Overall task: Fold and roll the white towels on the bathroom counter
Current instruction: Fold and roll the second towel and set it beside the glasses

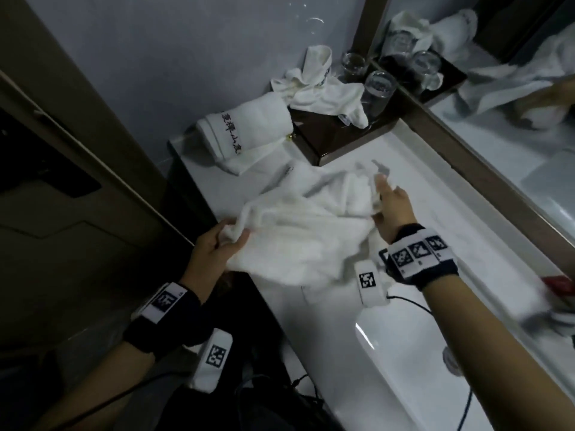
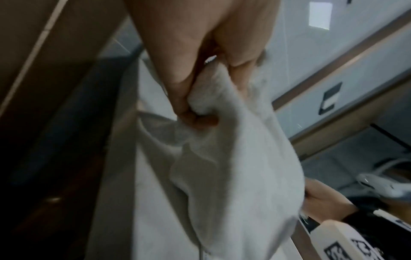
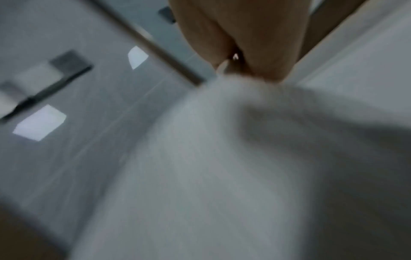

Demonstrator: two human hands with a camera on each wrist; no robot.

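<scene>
Two hands on one towel (image 1: 298, 231), spread crumpled over the counter (image 1: 420, 244) left of the sink (image 1: 404, 368). Left hand (image 1: 214, 247) pinches the near-left corner: thumb and fingers curled round a wad of cloth, clear in the left wrist view (image 2: 200, 98). Right hand (image 1: 392, 206) grips the far-right edge; fingers look closed on terry, but the right wrist view is blurred, so exact finger lay is unclear.

Handling, as a judgement: light, soft, limp. No stiffness, so it sags and bunches anywhere unsupported. Not slippery; the pile holds well in a pinch. Best hold is at the corners or hem, pulled taut between both hands before laying flat.

One rolled towel (image 1: 245, 135) lies at the back left. Another loose towel (image 1: 323, 88) drapes over the dark tray (image 1: 326, 141) beside the glasses (image 1: 378, 91); watch those.
</scene>
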